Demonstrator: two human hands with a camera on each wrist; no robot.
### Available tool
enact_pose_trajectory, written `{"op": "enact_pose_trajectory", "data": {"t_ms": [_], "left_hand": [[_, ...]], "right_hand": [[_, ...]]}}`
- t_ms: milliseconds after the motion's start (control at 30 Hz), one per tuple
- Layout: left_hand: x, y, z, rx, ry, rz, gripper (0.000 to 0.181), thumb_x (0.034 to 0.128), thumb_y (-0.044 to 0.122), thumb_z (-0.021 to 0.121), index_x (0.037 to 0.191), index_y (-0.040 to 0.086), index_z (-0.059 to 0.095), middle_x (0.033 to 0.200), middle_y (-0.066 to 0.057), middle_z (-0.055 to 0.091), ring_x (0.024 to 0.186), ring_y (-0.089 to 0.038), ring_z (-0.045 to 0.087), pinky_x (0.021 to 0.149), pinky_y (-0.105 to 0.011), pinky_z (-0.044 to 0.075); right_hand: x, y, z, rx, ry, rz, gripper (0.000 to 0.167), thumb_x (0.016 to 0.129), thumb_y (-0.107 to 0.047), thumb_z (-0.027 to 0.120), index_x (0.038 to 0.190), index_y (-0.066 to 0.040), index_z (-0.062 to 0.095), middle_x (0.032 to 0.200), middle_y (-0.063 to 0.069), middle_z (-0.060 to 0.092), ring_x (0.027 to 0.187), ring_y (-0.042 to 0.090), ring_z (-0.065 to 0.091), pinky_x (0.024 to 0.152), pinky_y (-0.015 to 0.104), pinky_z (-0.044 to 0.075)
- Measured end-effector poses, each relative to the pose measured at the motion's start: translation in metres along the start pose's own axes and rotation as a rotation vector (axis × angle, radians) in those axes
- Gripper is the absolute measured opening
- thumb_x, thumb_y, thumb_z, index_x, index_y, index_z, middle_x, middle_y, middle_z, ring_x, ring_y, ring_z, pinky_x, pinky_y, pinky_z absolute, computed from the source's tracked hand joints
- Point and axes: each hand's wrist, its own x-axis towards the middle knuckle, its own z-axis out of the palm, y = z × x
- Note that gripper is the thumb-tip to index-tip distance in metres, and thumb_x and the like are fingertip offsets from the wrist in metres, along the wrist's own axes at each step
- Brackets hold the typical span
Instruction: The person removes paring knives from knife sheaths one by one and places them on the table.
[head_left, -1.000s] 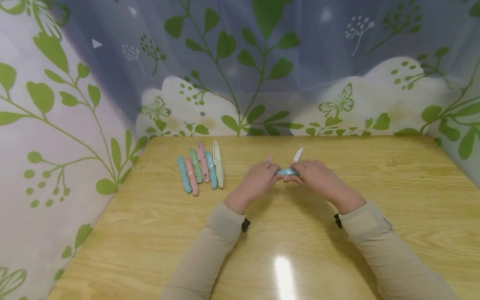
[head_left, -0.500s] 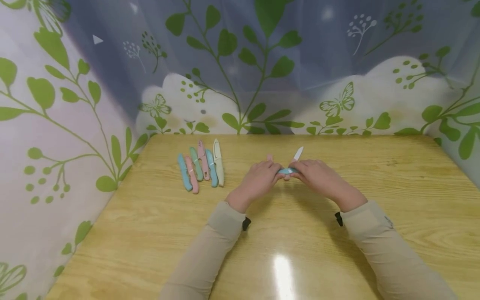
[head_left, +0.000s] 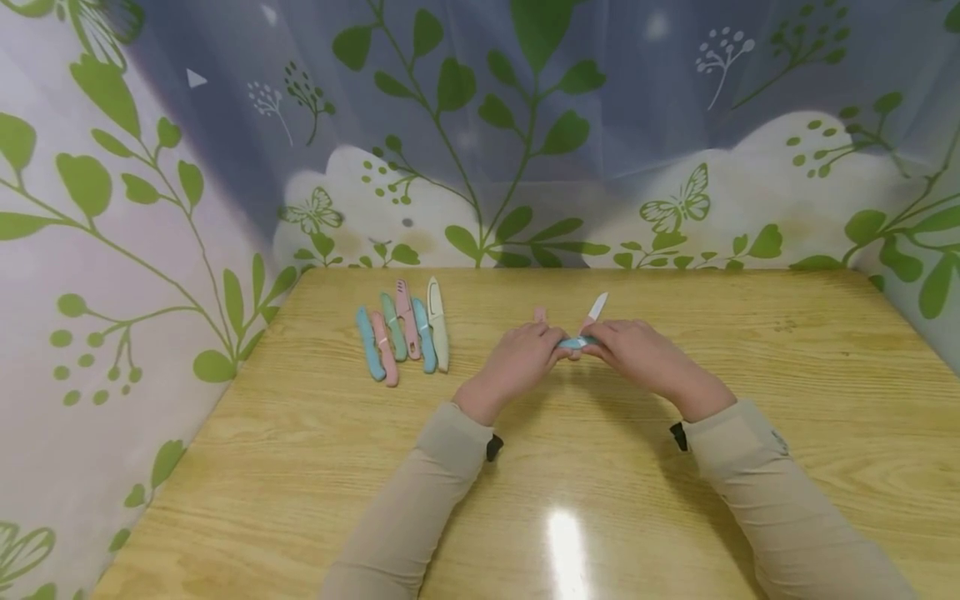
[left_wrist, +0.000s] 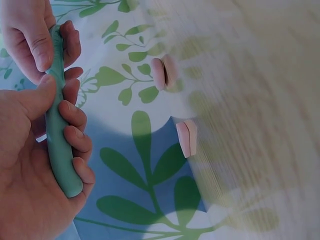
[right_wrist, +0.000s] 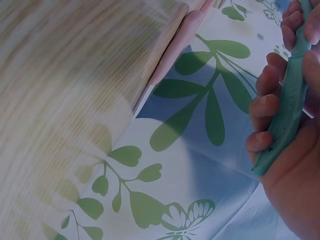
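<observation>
Both hands hold one blue-green sheathed knife [head_left: 577, 342] level above the table. My left hand [head_left: 516, 363] grips its rounded handle [left_wrist: 61, 155], fingers curled round it in the left wrist view. My right hand [head_left: 647, 360] grips the knife's flat sheath [right_wrist: 286, 110], as the right wrist view shows. Behind the right hand lies a pink-handled knife with a bare white blade [head_left: 597, 306]; its handle [right_wrist: 177, 45] shows in the right wrist view. A pink piece [head_left: 540, 314], perhaps a sheath, pokes out beyond the left hand, mostly hidden.
Several knives lie side by side at the table's back left: blue [head_left: 370, 346], pink [head_left: 385, 350], green [head_left: 393, 327], another pink [head_left: 407, 318], another blue [head_left: 424, 335] and cream [head_left: 438, 325]. A patterned curtain [head_left: 420, 192] borders the wooden table [head_left: 525, 492].
The hands keep their grip on the blue-green knife in nearly the same place. Its visible middle has turned slightly, and the view has shifted a little.
</observation>
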Motion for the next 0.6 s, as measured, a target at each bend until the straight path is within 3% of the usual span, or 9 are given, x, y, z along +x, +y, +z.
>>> {"op": "enact_pose_trajectory", "data": {"t_ms": [600], "left_hand": [[0.0001, 0.0, -0.0021, -0.037, -0.033, -0.019, 0.038, 0.1032, 0.036, 0.042, 0.126, 0.011, 0.06, 0.116, -0.003, 0.064, 0.108, -0.018, 0.061, 0.095, -0.036, 0.047]], "right_hand": [[-0.0014, 0.0016, -0.0004, 0.018, -0.009, 0.007, 0.02, 0.094, -0.013, 0.062, 0.112, -0.004, 0.061, 0.098, 0.011, 0.07, 0.087, 0.024, 0.068, 0.077, 0.04, 0.055]]}}
